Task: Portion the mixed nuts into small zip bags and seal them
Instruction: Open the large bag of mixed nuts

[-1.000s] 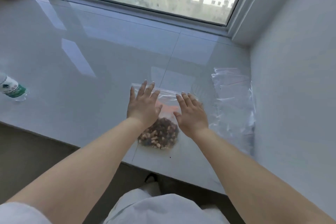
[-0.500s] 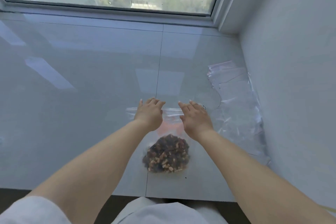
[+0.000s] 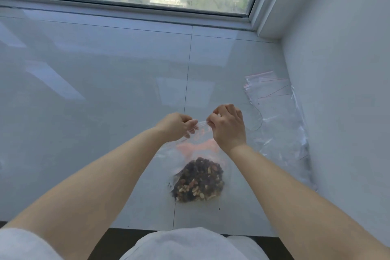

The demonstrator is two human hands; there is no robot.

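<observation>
A clear zip bag (image 3: 198, 150) with a pink label patch lies on the glossy white sill, its far top edge lifted. Mixed nuts (image 3: 198, 180), brown and dark, are heaped in the bag's near end. My left hand (image 3: 176, 125) pinches the left part of the bag's top strip. My right hand (image 3: 229, 125) pinches the strip just to the right of it. The two hands' fingertips are almost touching at the strip.
A loose pile of empty clear zip bags (image 3: 276, 112) with pink seal lines lies to the right against the white wall (image 3: 341, 91). The window frame (image 3: 135, 5) runs along the far side. The sill's near edge (image 3: 190, 228) is just in front of my body.
Both hands went from lying flat with spread fingers on the bag's top to pinching its top strip and lifting it. The view tilted and shifted, so the bottle at the left is out of frame.
</observation>
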